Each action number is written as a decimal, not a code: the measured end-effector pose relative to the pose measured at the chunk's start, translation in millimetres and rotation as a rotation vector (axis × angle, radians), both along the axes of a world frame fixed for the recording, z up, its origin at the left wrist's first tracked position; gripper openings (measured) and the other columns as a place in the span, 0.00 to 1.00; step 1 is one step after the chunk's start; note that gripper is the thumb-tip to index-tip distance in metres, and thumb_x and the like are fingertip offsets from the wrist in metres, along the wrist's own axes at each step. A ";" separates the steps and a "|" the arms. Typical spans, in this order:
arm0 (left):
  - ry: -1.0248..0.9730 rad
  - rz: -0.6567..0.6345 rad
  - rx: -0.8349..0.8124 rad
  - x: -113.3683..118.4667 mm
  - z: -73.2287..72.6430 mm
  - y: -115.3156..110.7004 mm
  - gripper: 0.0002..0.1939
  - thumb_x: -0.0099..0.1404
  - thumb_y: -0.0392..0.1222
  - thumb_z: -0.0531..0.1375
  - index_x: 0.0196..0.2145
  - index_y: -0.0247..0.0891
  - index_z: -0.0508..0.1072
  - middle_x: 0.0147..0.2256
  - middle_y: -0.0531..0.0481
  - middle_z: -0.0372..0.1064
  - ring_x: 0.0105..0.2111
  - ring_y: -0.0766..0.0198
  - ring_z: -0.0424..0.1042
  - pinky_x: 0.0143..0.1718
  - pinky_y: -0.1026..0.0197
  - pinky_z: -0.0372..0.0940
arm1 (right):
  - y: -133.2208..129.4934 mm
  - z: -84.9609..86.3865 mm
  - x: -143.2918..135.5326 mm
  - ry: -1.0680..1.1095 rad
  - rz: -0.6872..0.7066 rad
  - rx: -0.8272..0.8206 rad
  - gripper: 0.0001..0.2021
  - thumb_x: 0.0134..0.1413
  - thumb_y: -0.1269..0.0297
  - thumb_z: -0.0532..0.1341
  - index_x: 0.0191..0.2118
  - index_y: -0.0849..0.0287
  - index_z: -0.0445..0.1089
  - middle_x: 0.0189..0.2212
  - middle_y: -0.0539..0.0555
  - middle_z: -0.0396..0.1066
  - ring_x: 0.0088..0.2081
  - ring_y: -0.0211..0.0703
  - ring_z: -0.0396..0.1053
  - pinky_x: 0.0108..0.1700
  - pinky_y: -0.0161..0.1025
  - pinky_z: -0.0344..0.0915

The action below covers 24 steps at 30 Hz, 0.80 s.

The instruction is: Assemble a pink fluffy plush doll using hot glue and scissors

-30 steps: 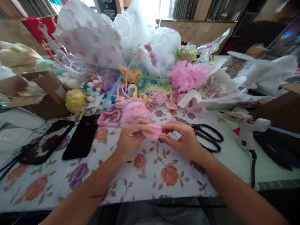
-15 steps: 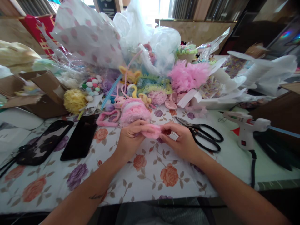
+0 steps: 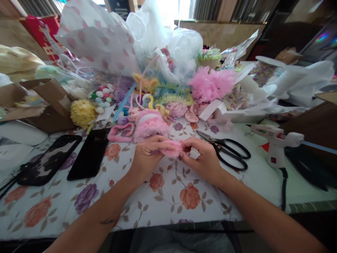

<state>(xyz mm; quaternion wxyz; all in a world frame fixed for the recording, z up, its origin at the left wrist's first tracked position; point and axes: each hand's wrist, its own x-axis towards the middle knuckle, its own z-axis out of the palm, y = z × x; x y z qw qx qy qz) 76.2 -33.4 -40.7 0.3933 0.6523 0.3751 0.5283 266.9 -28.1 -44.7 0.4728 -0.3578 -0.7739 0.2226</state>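
Between my two hands is a small fuzzy pink piece (image 3: 170, 149), looking like bent plush pipe cleaner. My left hand (image 3: 147, 153) pinches its left end, fingers closed. At the other end, the thumb and fingertips of my right hand (image 3: 201, 156) grip it. Just beyond my left hand sits a fluffy pink bundle (image 3: 151, 127) with a white band. A bent pink fuzzy stem (image 3: 120, 133) lies to its left. Black-handled scissors (image 3: 228, 151) rest on the flowered cloth, right of my right hand.
A white hot glue gun (image 3: 276, 142) stands at the right. Two dark phones (image 3: 88, 154) lie at the left, near a cardboard box (image 3: 56, 102). Craft supplies, a yellow pompom (image 3: 83, 113), pink tulle (image 3: 213, 83) and plastic bags (image 3: 97, 38) crowd the back.
The fuzzy pink piece has shifted and turned slightly between my fingers, and my right fingertips have moved a little. Both hands keep their hold; the rest stays in place.
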 end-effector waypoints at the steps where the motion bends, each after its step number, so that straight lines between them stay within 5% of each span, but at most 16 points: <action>1: -0.005 -0.001 0.000 0.1 0.2 0.1 0.11 0.60 0.32 0.63 0.34 0.47 0.83 0.35 0.49 0.76 0.37 0.64 0.74 0.40 0.64 0.67 | 0.0 -0.3 -0.3 0.006 -0.001 0.005 0.04 0.50 0.74 0.62 0.32 0.59 0.69 0.25 0.48 0.68 0.29 0.35 0.65 0.32 0.33 0.64; 15: -0.060 -0.043 -0.068 1.1 2.6 0.9 0.06 0.59 0.35 0.65 0.32 0.42 0.82 0.37 0.47 0.75 0.38 0.63 0.74 0.41 0.63 0.69 | -2.1 -0.9 -2.7 0.050 -0.021 -0.018 0.05 0.48 0.75 0.62 0.29 0.57 0.68 0.24 0.47 0.68 0.28 0.35 0.64 0.30 0.33 0.64; 24: -0.029 0.016 -0.074 -5.8 6.7 1.0 0.13 0.57 0.32 0.62 0.40 0.40 0.79 0.47 0.44 0.71 0.51 0.56 0.69 0.52 0.56 0.65 | 3.2 -4.1 -2.1 0.026 -0.079 -0.099 0.04 0.48 0.73 0.61 0.28 0.57 0.69 0.23 0.47 0.68 0.27 0.35 0.64 0.31 0.35 0.63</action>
